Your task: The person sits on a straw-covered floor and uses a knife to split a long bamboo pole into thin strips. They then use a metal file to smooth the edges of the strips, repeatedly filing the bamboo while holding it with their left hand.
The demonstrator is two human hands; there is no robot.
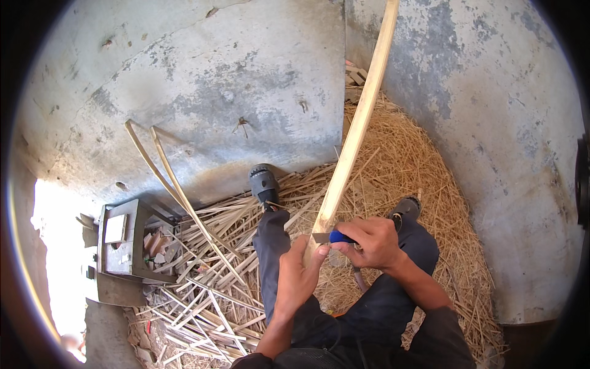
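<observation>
A long pale strip of wood or split bamboo [353, 141] runs from my lap up past the top edge of the head view. My left hand [298, 273] is closed round its near end, thumb along the side. In my right hand [375, 243] is a knife [338, 237] with a blue handle, the fingers wrapped round it. The short blade lies across the strip, just beyond my left hand, and seems to touch it. The strip's lowest end is hidden behind my left hand.
Thin slats [215, 295] lie heaped to the left, and straw-like shavings [424, 166] cover the floor at right. Two longer strips [175, 184] lean on the worn grey wall [215, 80]. A dark wooden stool-like box [126, 246] lies at left. My shoes [264, 181] stand among the shavings.
</observation>
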